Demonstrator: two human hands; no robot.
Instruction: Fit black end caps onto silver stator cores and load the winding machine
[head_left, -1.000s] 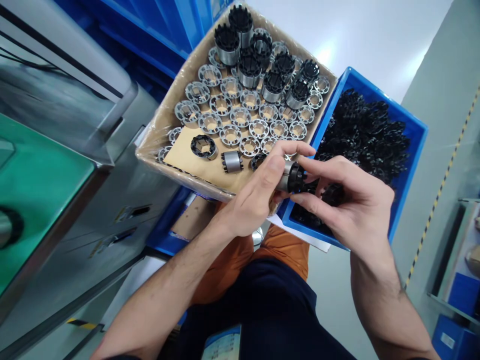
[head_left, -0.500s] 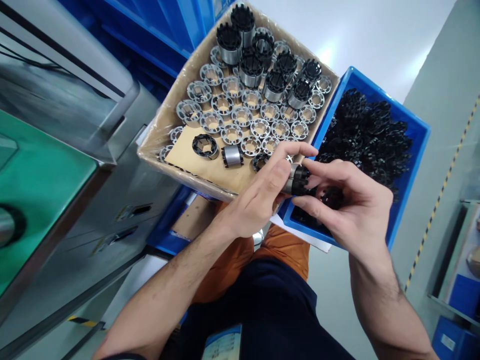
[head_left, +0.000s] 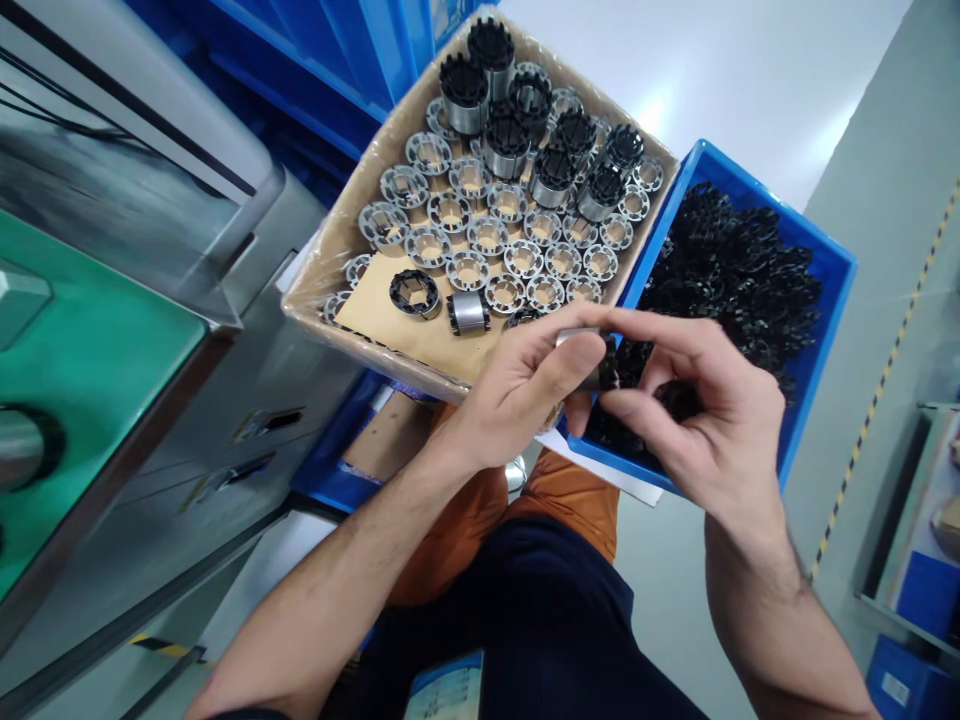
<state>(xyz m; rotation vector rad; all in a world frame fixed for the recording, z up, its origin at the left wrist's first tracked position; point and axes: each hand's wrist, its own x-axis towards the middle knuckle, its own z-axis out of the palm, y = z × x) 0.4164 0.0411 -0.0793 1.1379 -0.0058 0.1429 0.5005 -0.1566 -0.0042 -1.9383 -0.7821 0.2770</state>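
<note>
My left hand (head_left: 517, 385) is closed round a metal stator core (head_left: 591, 381), thumb across its side, just over the box's near right corner. A black toothed plastic end cap (head_left: 609, 362) sits at the core's right end. The fingertips and thumb of my right hand (head_left: 720, 420) pinch that cap from the right. The fingers cover much of both parts, so how far the cap is seated cannot be seen. On cardboard nearby, a stator core with a black cap (head_left: 415, 292) stands upright, and another capped core (head_left: 469, 312) lies on its side.
A plastic-lined cardboard box (head_left: 390, 365) holds rows of bare stator cores (head_left: 487, 236) and several black-capped ones (head_left: 506, 145) stacked on top. Right of it, a blue bin (head_left: 817, 300) is heaped with black end caps (head_left: 727, 265). A green-topped metal machine (head_left: 97, 350) stands at left.
My left thumb has come down over the core's side. My right index finger now reaches over the top of the capped end, and the fingers of both hands are closer together.
</note>
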